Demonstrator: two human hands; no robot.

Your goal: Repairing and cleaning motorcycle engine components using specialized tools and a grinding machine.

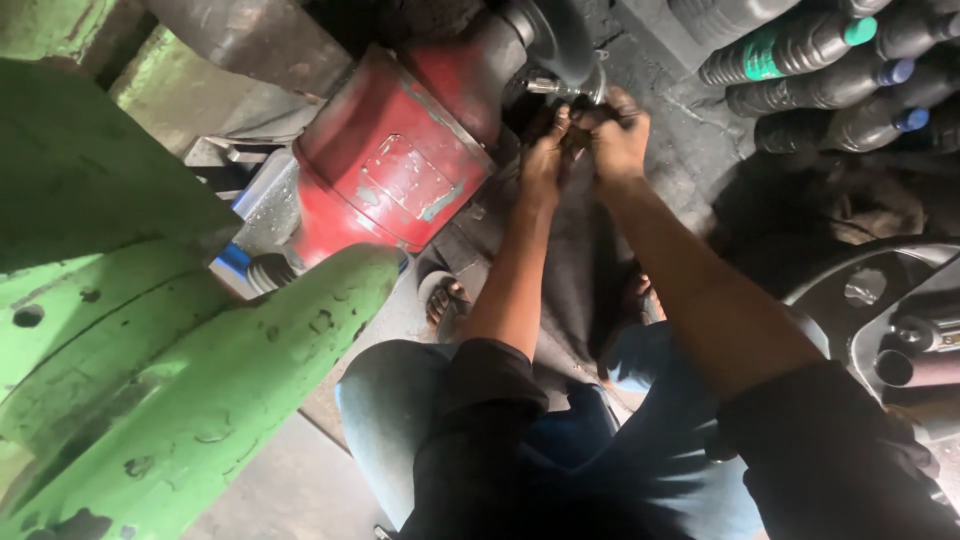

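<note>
Head view: both hands, left [543,160] and right [618,135], meet at a small greasy metal fitting [572,92] beside the red housing [390,170], fingers pinching it. It looks stiff, slippery; best gripped at its knurled end.

Grimy concrete floor [690,140], dim light, green machine casting [150,380], stacked dark bottles [830,70]

Single head-worn view, looking steeply down and forward over the person's own knees and forearms at close range, both hands near top centre beside red machine housing [385,165], green casting [150,370] close at left edge.
</note>
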